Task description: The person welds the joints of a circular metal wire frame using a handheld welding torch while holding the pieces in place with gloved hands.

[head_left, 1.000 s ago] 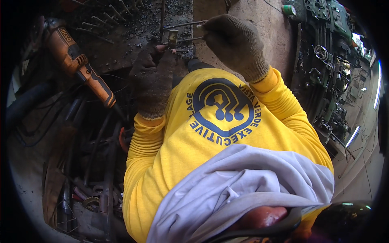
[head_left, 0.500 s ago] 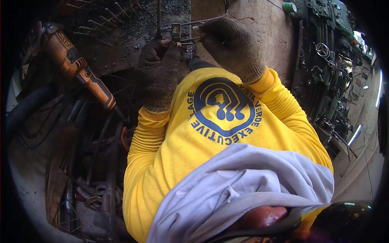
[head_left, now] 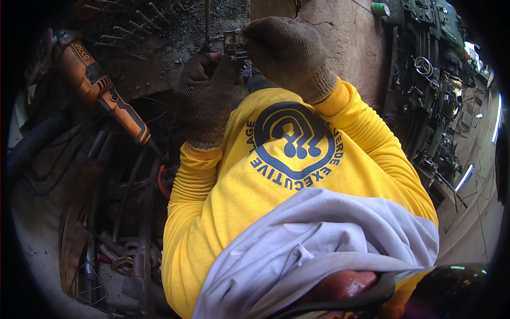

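Note:
Both my hands wear dark, soiled knit gloves. My left hand (head_left: 207, 98) is closed, with bare fingertips showing, at the lower end of a small rectangular metal piece (head_left: 229, 42). Thin metal pins stick out to the right of that piece. Close by on the right is my right hand (head_left: 289, 58), its fingers curled toward the same piece. What those fingers hold, if anything, is hidden behind the glove. An upright thin rod (head_left: 207, 21) stands just left of the metal piece.
An orange and black angle grinder (head_left: 101, 85) lies at the left. Several bolt-like rods (head_left: 139, 24) stick up from the dirty metal worktop (head_left: 183, 16). Dark metal bars (head_left: 143, 212) and scrap sit below. Green machinery (head_left: 425, 80) lines the right.
My right hand has moved left, up to the metal piece, and now covers most of the bent rod seen before. My left hand has barely moved.

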A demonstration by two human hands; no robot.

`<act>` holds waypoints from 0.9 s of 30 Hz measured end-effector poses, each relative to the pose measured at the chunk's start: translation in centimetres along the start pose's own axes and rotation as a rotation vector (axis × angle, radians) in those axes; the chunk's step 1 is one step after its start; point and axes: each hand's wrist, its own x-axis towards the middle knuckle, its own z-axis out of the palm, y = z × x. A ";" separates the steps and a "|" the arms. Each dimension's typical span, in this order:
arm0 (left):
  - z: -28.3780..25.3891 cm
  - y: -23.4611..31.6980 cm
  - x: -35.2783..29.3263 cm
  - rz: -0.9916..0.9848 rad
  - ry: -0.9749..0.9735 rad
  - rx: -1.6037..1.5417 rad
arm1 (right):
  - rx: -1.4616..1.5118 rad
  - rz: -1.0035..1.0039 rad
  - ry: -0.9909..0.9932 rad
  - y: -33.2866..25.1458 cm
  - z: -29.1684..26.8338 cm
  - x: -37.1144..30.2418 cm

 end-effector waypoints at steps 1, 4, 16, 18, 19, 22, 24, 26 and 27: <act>0.0 0.1 0.0 -0.013 -0.009 -0.029 | -0.021 -0.039 0.010 0.1 0.2 0.0; 0.1 -0.6 0.0 0.041 0.026 -0.024 | -0.058 -0.076 -0.008 -0.4 0.1 0.2; 0.5 0.9 -0.2 -0.026 0.058 0.004 | -0.141 -0.048 -0.072 -0.8 -1.3 0.0; 0.5 1.9 -0.3 -0.074 0.023 0.002 | -0.102 -0.059 -0.024 -0.5 -1.0 -0.1; 0.6 2.2 -0.3 -0.098 0.006 0.001 | -0.082 -0.064 0.000 -0.3 -0.8 -0.2; -0.1 1.3 0.0 -0.089 -0.060 -0.051 | -0.091 -0.063 0.005 -0.5 -0.3 0.0; -0.1 1.0 0.1 -0.068 -0.074 -0.077 | -0.124 -0.061 -0.016 -0.5 0.0 0.1; -0.1 0.9 0.0 -0.055 -0.076 -0.088 | -0.146 -0.055 -0.030 -0.7 0.2 0.1; -0.1 0.9 0.0 -0.052 -0.071 -0.086 | -0.152 -0.051 -0.034 -0.9 0.2 0.1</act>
